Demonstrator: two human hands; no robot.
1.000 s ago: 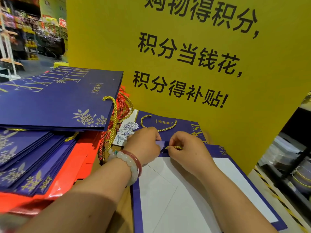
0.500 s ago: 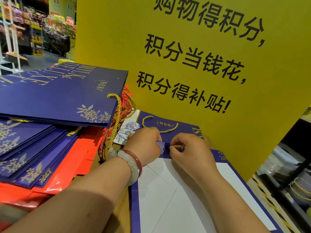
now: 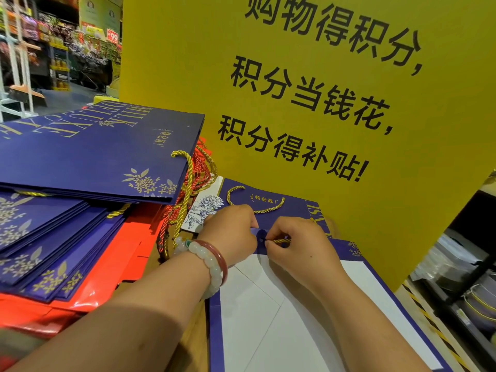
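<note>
A flat paper bag, white inside with a blue border, lies open in front of me. My left hand pinches its blue top flap beside a small punched hole. My right hand pinches the end of a gold cord right at that hole. Behind my hands lies another blue bag with a gold cord handle looped on it.
A tall stack of blue gift bags over red bags fills the left, gold and red cords hanging at its edge. A big yellow sign stands close behind. Shop shelves are at the far left, dark racks at the right.
My hands have stayed at the flap's hole; the right hand's fingers have drawn slightly nearer to it with the cord end. The view has shifted a little.
</note>
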